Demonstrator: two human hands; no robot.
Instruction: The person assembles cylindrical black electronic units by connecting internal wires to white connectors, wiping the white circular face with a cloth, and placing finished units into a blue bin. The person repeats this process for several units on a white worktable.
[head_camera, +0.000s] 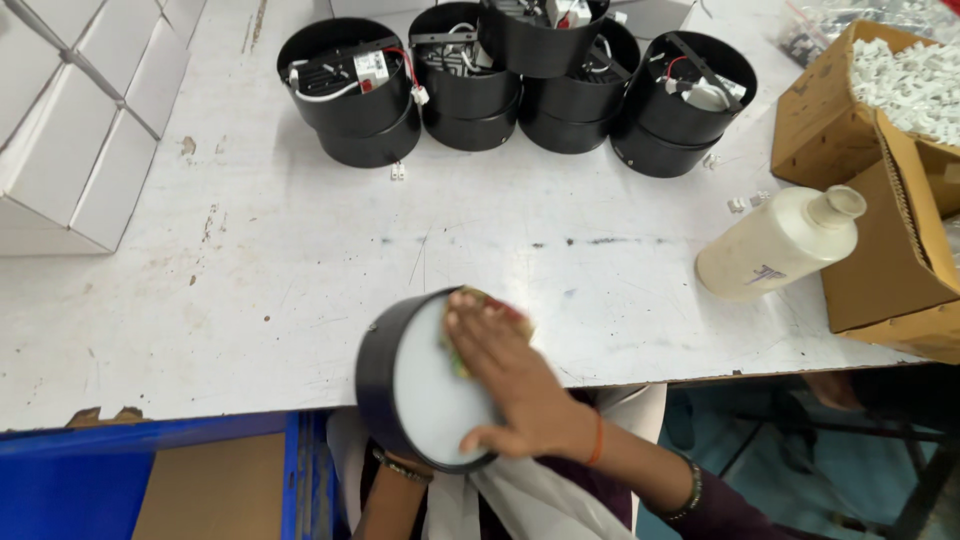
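At the table's (300, 300) near edge, a black lamp (420, 380) is being held tilted, white face up, the right hand (515, 385) being pressed flat on a cloth (500, 310) against it, the left hand (400, 465) being hidden beneath, grip indeterminable.

Black lamp (400, 385) with white face; black housings (520, 80) at twelve o'clock; cream bottle (775, 245) and brown cartons (890, 260) at two; blue bin (150, 470) at eight.
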